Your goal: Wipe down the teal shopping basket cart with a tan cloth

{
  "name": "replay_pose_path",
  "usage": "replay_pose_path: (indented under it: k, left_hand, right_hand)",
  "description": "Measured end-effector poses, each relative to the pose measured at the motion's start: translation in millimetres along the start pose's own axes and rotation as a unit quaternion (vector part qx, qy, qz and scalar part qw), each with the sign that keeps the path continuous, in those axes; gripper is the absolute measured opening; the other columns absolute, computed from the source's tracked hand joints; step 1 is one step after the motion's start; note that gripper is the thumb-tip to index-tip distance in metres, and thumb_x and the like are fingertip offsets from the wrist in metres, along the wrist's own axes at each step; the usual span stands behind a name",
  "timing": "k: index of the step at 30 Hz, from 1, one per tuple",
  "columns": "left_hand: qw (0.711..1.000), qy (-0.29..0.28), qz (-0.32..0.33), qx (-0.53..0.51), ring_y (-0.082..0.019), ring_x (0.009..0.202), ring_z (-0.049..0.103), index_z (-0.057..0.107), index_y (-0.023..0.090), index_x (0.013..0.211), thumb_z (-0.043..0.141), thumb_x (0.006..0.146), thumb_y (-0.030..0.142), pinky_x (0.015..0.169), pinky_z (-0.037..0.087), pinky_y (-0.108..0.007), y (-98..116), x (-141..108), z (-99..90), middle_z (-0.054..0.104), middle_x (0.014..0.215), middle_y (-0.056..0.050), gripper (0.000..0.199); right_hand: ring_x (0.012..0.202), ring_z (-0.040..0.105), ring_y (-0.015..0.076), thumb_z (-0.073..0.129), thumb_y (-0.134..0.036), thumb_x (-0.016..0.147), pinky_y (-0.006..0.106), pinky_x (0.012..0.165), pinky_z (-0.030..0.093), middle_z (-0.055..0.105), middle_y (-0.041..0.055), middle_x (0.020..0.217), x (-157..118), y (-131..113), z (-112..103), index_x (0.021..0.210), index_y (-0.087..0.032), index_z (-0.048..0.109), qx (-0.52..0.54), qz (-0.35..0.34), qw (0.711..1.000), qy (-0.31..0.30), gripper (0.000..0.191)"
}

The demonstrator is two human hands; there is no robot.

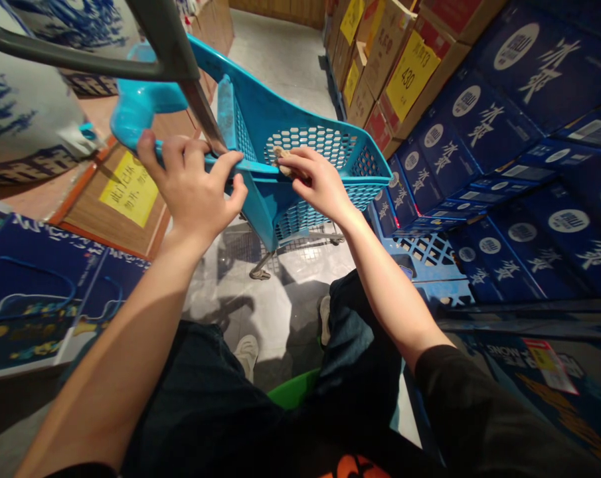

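A blue plastic shopping cart basket [305,133] with a perforated mesh pattern stands in front of me. My left hand [195,182] rests over its near left rim beside a metal post, fingers curled on the blue edge and thumb on the near side. My right hand [320,179] pinches a small crumpled beige cloth [281,156] against the rim farther right. Part of the cloth is hidden under my fingers.
Dark blue cartons [449,153] are stacked on the right on a blue crate [429,259]. Brown boxes [394,60] with yellow signs stand behind. Large blue-and-white jars [26,119] and a wooden box [115,206] are at left. A green seat edge [295,390] shows beneath me.
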State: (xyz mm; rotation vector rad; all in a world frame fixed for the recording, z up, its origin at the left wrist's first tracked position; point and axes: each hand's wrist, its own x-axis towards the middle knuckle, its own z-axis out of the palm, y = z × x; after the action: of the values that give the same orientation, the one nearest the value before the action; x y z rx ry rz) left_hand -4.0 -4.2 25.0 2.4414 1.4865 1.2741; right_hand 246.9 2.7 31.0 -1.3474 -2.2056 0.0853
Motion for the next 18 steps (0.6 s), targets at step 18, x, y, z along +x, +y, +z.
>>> replay_pose_path:
  k: [18]
  left_hand:
    - [1.000,-0.002,0.004,0.014,-0.046,0.157,0.037,0.073,0.037,0.130,0.072,0.089,0.032,0.133,0.000,-0.083,-3,-1,2.0,0.064,0.148,-0.005,0.042]
  right_hand:
    - [0.127,0.063,0.0291,0.049,-0.009,0.092,0.046,0.108,0.052,0.068,0.0100,0.138,-1,7,-8,0.134,-0.022,0.073,0.019,-0.008,1.000,-0.014,0.050]
